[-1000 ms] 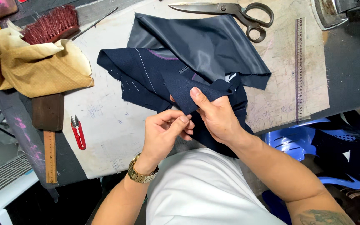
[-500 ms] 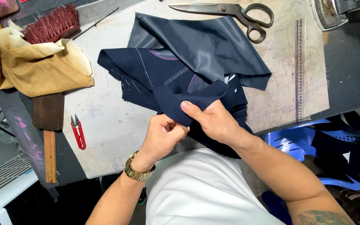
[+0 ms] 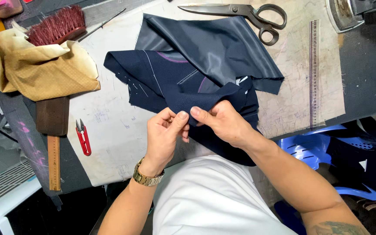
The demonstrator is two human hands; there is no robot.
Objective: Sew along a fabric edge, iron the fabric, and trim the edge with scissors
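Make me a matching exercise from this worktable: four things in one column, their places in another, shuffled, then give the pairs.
Things:
1. scissors
2. red thread snips
3. brush
4. navy fabric

Places:
A. pinched between the left hand and right hand
B. on the tan cloth, top left
C. top edge of the table
D. left of the hands, beside a wooden ruler

Pairs: 1-C, 2-D, 3-B, 4-A

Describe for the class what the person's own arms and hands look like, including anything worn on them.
Both forearms are bare, with no sleeves reaching them. The left hand has a gold-coloured metal-link wristwatch at the wrist. The right hand wears nothing visible, no rings or gloves. A dark tattoo marks the right arm near the elbow.
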